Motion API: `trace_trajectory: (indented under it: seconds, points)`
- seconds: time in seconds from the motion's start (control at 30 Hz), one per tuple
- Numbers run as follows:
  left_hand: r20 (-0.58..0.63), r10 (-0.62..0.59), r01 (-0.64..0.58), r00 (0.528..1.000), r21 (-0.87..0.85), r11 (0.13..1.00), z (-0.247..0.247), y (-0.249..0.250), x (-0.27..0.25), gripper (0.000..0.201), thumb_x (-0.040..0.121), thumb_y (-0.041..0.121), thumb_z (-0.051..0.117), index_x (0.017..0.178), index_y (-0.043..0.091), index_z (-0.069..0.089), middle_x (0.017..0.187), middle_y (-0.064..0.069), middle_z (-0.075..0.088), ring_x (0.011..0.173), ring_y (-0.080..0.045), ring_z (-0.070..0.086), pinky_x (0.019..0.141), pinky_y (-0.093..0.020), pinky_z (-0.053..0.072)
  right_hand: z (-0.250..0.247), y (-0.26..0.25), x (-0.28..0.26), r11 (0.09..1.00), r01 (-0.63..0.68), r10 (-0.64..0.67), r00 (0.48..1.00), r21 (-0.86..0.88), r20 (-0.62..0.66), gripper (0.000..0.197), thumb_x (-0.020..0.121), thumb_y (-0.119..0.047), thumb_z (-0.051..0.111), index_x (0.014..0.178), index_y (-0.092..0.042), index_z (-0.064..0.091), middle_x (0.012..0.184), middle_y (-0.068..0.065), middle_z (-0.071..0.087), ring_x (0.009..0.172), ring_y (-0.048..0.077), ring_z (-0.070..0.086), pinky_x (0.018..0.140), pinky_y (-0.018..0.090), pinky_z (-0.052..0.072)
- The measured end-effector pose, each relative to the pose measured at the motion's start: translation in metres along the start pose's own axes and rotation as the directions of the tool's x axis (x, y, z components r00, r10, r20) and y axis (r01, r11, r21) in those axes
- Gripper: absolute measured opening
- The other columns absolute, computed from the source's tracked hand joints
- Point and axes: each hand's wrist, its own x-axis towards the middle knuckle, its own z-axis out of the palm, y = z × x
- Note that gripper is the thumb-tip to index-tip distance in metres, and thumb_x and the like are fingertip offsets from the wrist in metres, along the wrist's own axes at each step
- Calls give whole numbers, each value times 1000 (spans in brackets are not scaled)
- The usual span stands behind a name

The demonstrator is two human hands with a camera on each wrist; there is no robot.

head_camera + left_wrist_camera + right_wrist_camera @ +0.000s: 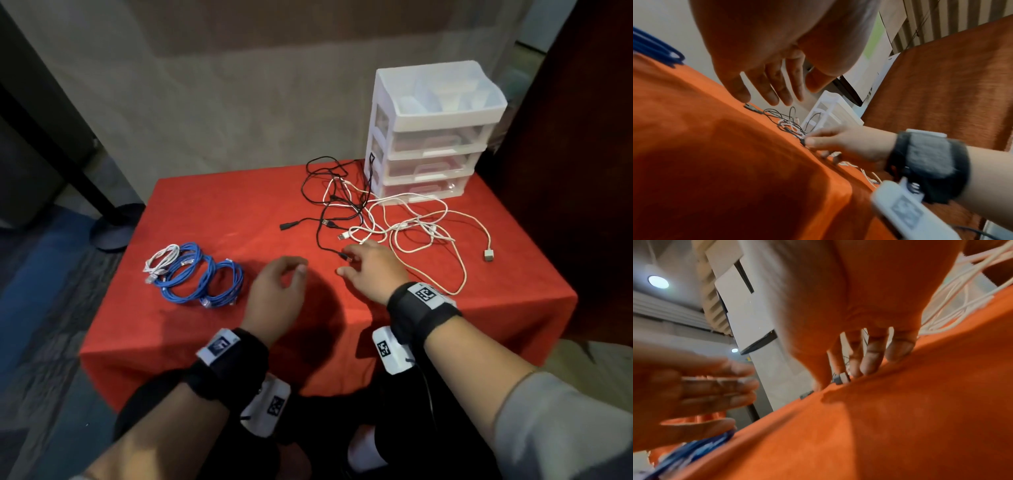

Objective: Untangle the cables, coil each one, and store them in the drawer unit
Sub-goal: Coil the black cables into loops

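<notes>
Head view: the right hand (371, 270) lies low on the red tablecloth (219, 219), thumb and forefinger pinching the plug end of a black cable (322, 236). The remaining fingers rest on the cloth. The left wrist view confirms the pinch on the dark connector. The left hand (277, 291) hovers above the cloth just beside the right hand, fingers loosely curled, holding nothing.

Beyond the right hand, the black cable runs into a tangle with the white cables (411, 222); this tangle spreads from the hand back to the foot of the drawer unit (428, 137). The drawer unit stands at the far right corner, all three drawers closed.

At the near left lie coiled blue cables (202, 277) and one small coiled white cable (162, 258), touching each other.
</notes>
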Motion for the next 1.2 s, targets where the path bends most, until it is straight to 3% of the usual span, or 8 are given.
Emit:
trace_trajectory:
  seconds: [0.17,0.3,0.53,0.63,0.9,1.0,1.07,1.2]
  points:
    - [101,-196,205,975,-97,974,15,-1,-13,16,96,32,62,98,21,73,90,6,74,84,-3,67,87,-26,53,5,-19,3,985,4,-10,1000,174,29,4,85,-16,69,87,-19,70,81,-6,65,80,20,65,77,34,54]
    - [311,-513,593,800,-538,599,3,13,-6,34,106,32,48,106,7,70,98,-14,73,85,-25,68,79,-38,54,-3,-57,-38,882,220,-295,947,416,125,12,81,-4,68,86,-14,66,70,-1,64,63,10,55,63,28,46]
    - [178,-327,373,928,-451,811,-26,34,-23,26,109,14,39,95,12,61,62,3,44,53,-9,43,54,-27,49,-28,-69,-54,813,454,-412,891,364,-191,25,87,-9,67,110,-17,66,106,-2,61,87,11,59,83,27,49]
    - [281,-206,312,937,-415,854,-44,45,-33,28,108,15,40,92,15,63,55,9,35,44,-6,28,41,-19,27,-30,-66,-44,793,526,-527,845,308,-88,38,87,-17,68,125,-22,65,123,-3,58,104,11,57,95,25,44]
    - [288,-134,316,948,-821,476,-129,88,-9,23,103,22,39,85,16,52,57,10,25,44,-2,18,36,-16,16,-18,-47,-27,907,395,-396,918,144,-21,21,92,-53,55,85,-34,58,75,-20,51,91,15,44,92,49,42]
    - [284,-127,310,950,-904,295,-127,89,-5,25,108,26,36,88,20,50,86,7,63,56,0,51,48,-13,42,-14,-53,-33,895,426,-421,905,133,-64,11,97,-41,59,89,-34,61,80,-22,52,102,13,48,98,51,35]
    - [234,-114,256,966,-931,261,-116,85,-1,26,110,26,33,89,19,47,127,-11,68,100,-14,72,79,-26,60,-16,-66,-43,850,517,-512,856,102,-69,12,96,-36,61,94,-28,68,88,-17,62,105,14,56,96,48,37]
    - [136,-117,177,984,-832,525,-93,77,13,24,109,27,37,87,20,47,141,-10,60,127,-27,61,101,-48,50,-27,-82,-60,751,621,-633,774,224,-21,7,96,-17,63,97,-15,70,84,0,70,79,18,64,76,36,50]
